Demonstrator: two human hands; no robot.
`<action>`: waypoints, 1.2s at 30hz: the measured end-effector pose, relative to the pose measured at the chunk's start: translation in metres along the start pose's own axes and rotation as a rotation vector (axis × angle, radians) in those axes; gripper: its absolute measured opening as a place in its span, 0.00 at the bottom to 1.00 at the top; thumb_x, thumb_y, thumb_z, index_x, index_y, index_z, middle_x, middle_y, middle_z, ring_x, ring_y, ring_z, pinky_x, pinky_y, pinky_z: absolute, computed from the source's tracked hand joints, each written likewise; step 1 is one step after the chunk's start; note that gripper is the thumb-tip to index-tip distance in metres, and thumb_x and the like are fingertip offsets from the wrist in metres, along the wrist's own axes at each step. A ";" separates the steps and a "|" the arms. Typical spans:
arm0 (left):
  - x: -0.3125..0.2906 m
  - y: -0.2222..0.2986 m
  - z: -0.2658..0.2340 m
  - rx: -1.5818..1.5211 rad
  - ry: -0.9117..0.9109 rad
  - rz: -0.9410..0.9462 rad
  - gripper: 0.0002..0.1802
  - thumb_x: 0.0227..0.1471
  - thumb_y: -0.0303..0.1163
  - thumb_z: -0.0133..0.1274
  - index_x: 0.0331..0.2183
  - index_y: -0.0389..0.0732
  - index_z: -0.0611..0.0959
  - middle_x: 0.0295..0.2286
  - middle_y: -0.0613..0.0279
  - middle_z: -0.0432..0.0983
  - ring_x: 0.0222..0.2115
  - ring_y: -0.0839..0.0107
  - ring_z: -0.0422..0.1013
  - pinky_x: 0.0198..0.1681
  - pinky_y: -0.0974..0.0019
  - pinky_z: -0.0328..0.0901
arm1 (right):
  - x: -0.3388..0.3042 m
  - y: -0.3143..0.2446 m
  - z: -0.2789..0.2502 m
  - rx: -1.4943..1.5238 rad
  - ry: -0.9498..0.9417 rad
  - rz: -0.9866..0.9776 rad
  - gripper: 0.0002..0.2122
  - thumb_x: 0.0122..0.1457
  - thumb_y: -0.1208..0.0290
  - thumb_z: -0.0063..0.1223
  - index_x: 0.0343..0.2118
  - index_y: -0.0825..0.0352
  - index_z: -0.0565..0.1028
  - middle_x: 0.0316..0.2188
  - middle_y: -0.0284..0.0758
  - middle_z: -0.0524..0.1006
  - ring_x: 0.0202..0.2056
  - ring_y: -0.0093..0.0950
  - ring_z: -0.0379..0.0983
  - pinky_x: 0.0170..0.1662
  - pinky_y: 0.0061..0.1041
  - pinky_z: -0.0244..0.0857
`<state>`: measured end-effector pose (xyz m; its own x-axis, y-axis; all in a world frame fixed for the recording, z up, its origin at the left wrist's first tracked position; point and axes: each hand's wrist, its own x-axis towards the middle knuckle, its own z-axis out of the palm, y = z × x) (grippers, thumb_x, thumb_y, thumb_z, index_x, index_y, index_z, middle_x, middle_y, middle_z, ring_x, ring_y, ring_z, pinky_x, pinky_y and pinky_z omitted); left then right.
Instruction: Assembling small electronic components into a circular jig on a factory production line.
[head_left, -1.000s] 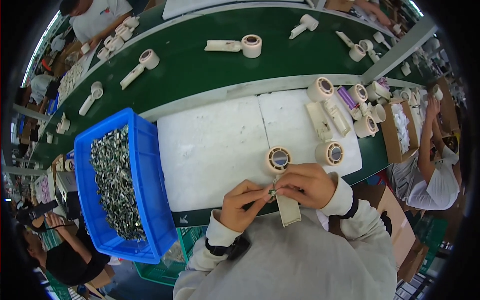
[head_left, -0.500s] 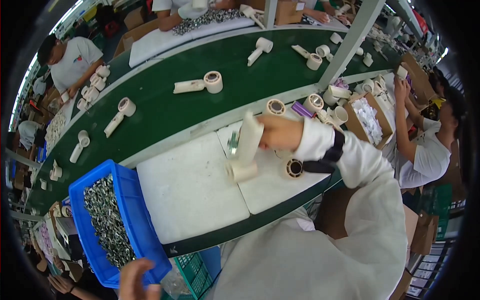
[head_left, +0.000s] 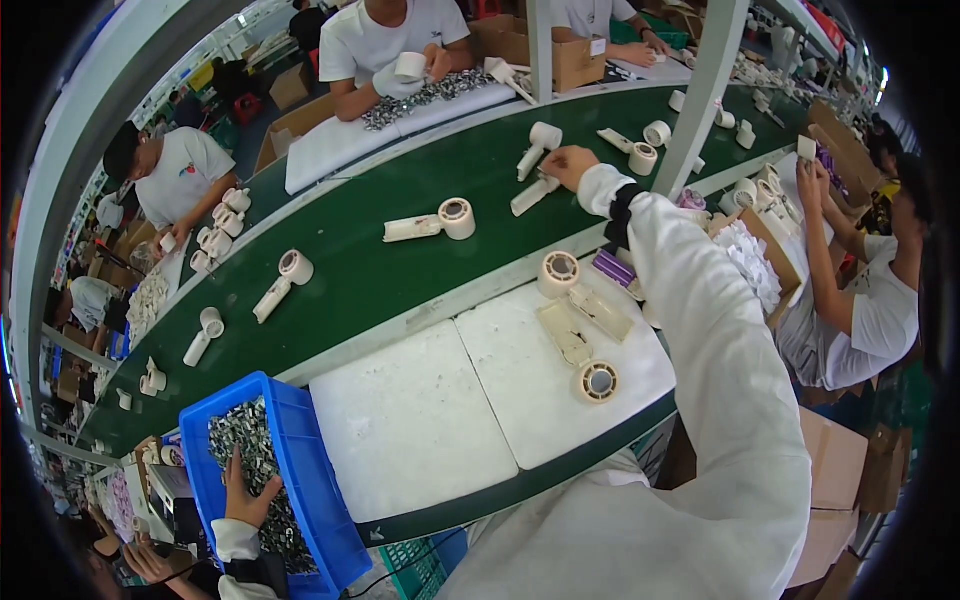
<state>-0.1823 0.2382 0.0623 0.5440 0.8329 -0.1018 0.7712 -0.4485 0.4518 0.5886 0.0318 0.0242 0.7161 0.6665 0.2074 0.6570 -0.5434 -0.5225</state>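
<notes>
My right hand [head_left: 571, 166] reaches far over the green conveyor belt [head_left: 350, 275], its fingers closed round the end of a cream hair-dryer-shaped housing [head_left: 533, 197]. The handle of this housing points down-left; its round end is hidden by my hand. My left hand [head_left: 248, 492] is in the blue bin [head_left: 300, 465], on a heap of small dark and silvery parts [head_left: 240, 430], with thumb and forefinger apart. On the white work pad [head_left: 415, 415] lie two more cream housings, one with its round end near the belt [head_left: 559, 272], the other nearer me [head_left: 598, 381].
Several similar housings ride the belt, one [head_left: 440, 223] at its middle. A purple object [head_left: 614, 268] lies at the pad's far right. A grey post [head_left: 703, 100] rises beyond my right arm. A carton of white pieces [head_left: 745, 260] stands right; co-workers sit around.
My right hand has carried a housing from above the pad out to the belt. My left hand has moved from the bin's near edge into it. The whole view has shifted.
</notes>
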 end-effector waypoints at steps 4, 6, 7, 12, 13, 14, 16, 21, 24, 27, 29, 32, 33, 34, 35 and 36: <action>0.002 -0.009 -0.005 0.066 -0.056 -0.072 0.62 0.42 0.55 0.71 0.68 0.36 0.58 0.65 0.31 0.49 0.64 0.42 0.56 0.67 0.51 0.52 | 0.009 0.014 -0.035 -0.514 0.242 0.196 0.14 0.55 0.60 0.62 0.44 0.58 0.83 0.47 0.46 0.80 0.50 0.46 0.77 0.53 0.44 0.73; 0.001 -0.016 0.003 0.059 -0.058 -0.087 0.63 0.42 0.55 0.72 0.68 0.36 0.58 0.65 0.30 0.50 0.64 0.42 0.56 0.67 0.51 0.52 | 0.030 0.075 -0.061 -0.692 0.158 0.310 0.19 0.55 0.62 0.61 0.49 0.61 0.79 0.50 0.44 0.78 0.51 0.43 0.77 0.52 0.45 0.73; -0.010 -0.023 0.007 0.046 -0.067 -0.124 0.63 0.41 0.56 0.72 0.68 0.36 0.58 0.65 0.30 0.50 0.65 0.41 0.55 0.67 0.51 0.53 | 0.038 0.066 -0.066 -0.694 0.012 0.432 0.18 0.58 0.61 0.58 0.50 0.61 0.78 0.48 0.46 0.80 0.49 0.41 0.79 0.50 0.43 0.74; -0.012 0.010 -0.006 -0.015 -0.231 -0.169 0.65 0.39 0.55 0.72 0.68 0.36 0.57 0.65 0.30 0.50 0.65 0.41 0.53 0.66 0.50 0.55 | 0.101 0.239 -0.020 -0.412 0.319 0.687 0.15 0.63 0.59 0.53 0.49 0.59 0.77 0.46 0.42 0.81 0.45 0.37 0.80 0.47 0.36 0.74; -0.017 0.017 -0.008 -0.017 -0.219 -0.188 0.65 0.39 0.55 0.72 0.68 0.36 0.57 0.65 0.30 0.50 0.65 0.41 0.53 0.66 0.50 0.55 | 0.108 0.269 -0.003 -0.299 0.416 0.735 0.15 0.63 0.58 0.53 0.48 0.59 0.77 0.45 0.41 0.81 0.45 0.36 0.80 0.47 0.35 0.74; -0.021 0.021 -0.007 0.021 -0.210 -0.199 0.64 0.39 0.55 0.72 0.68 0.36 0.57 0.64 0.30 0.50 0.65 0.41 0.54 0.66 0.50 0.55 | 0.115 0.300 0.004 -0.188 0.520 0.780 0.14 0.63 0.57 0.53 0.47 0.58 0.77 0.45 0.40 0.81 0.44 0.35 0.79 0.46 0.34 0.73; -0.013 0.005 0.005 0.056 -0.209 -0.173 0.64 0.39 0.54 0.73 0.68 0.36 0.58 0.64 0.30 0.52 0.65 0.41 0.55 0.66 0.51 0.55 | 0.120 0.358 -0.035 0.006 0.775 0.858 0.14 0.63 0.55 0.53 0.46 0.56 0.77 0.43 0.39 0.81 0.42 0.34 0.79 0.45 0.33 0.73; -0.013 -0.001 0.016 0.002 -0.082 -0.089 0.64 0.37 0.52 0.73 0.67 0.36 0.59 0.63 0.30 0.55 0.63 0.40 0.57 0.66 0.51 0.56 | 0.124 0.271 0.005 -0.195 0.624 0.747 0.18 0.59 0.52 0.58 0.47 0.57 0.76 0.43 0.41 0.81 0.43 0.38 0.79 0.46 0.35 0.73; -0.012 -0.003 0.015 -0.052 -0.092 -0.160 0.63 0.37 0.49 0.73 0.67 0.35 0.59 0.62 0.31 0.56 0.63 0.41 0.57 0.66 0.51 0.56 | 0.108 0.178 -0.033 -0.545 0.413 0.574 0.24 0.55 0.49 0.62 0.49 0.58 0.76 0.43 0.45 0.81 0.45 0.43 0.79 0.48 0.37 0.73; -0.004 0.001 0.012 -0.055 -0.116 -0.146 0.63 0.37 0.48 0.73 0.67 0.33 0.57 0.62 0.31 0.56 0.64 0.42 0.57 0.66 0.51 0.55 | 0.079 0.100 -0.062 -0.485 0.261 0.490 0.26 0.55 0.52 0.64 0.55 0.58 0.75 0.56 0.48 0.72 0.56 0.45 0.72 0.51 0.48 0.71; -0.004 0.008 0.011 -0.055 -0.146 -0.147 0.63 0.38 0.47 0.73 0.67 0.33 0.57 0.62 0.31 0.56 0.64 0.43 0.57 0.66 0.51 0.55 | 0.052 0.066 -0.080 -0.382 0.132 0.046 0.29 0.53 0.50 0.68 0.55 0.58 0.75 0.50 0.45 0.77 0.49 0.38 0.78 0.47 0.39 0.75; -0.005 0.014 0.009 -0.025 -0.135 -0.144 0.64 0.39 0.48 0.72 0.67 0.31 0.55 0.62 0.31 0.58 0.65 0.44 0.57 0.67 0.52 0.54 | -0.028 -0.032 -0.088 0.263 -0.158 -0.064 0.29 0.57 0.58 0.67 0.58 0.65 0.72 0.41 0.35 0.78 0.37 0.26 0.78 0.41 0.26 0.74; -0.006 0.012 0.012 -0.025 -0.161 -0.158 0.64 0.39 0.48 0.72 0.67 0.31 0.55 0.62 0.31 0.58 0.65 0.44 0.57 0.67 0.52 0.54 | -0.058 -0.061 -0.091 0.312 -0.321 -0.109 0.27 0.58 0.61 0.67 0.59 0.65 0.71 0.41 0.33 0.77 0.36 0.23 0.76 0.40 0.23 0.73; -0.009 0.006 0.015 -0.035 -0.153 -0.107 0.62 0.42 0.46 0.71 0.68 0.32 0.55 0.63 0.33 0.57 0.65 0.46 0.56 0.67 0.54 0.54 | -0.087 -0.077 -0.089 0.337 -0.400 -0.240 0.27 0.58 0.63 0.67 0.58 0.65 0.72 0.42 0.33 0.77 0.37 0.23 0.76 0.40 0.23 0.73; -0.009 0.001 0.018 -0.050 -0.144 -0.054 0.60 0.44 0.45 0.69 0.68 0.32 0.54 0.64 0.35 0.57 0.66 0.49 0.56 0.67 0.55 0.53 | -0.112 -0.090 -0.087 0.361 -0.477 -0.372 0.26 0.57 0.66 0.68 0.58 0.65 0.72 0.44 0.34 0.77 0.38 0.24 0.76 0.39 0.23 0.73; -0.010 -0.004 0.022 -0.065 -0.134 -0.005 0.58 0.47 0.43 0.68 0.68 0.33 0.53 0.65 0.37 0.57 0.66 0.51 0.56 0.68 0.57 0.53 | -0.137 -0.105 -0.085 0.289 -0.542 -0.450 0.25 0.56 0.68 0.68 0.57 0.65 0.72 0.46 0.36 0.77 0.39 0.26 0.77 0.40 0.24 0.74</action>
<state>-0.1832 0.2248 0.0419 0.5830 0.7822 -0.2199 0.7532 -0.4188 0.5073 0.4412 -0.0461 0.1208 0.1291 0.9901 0.0556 0.7173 -0.0546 -0.6947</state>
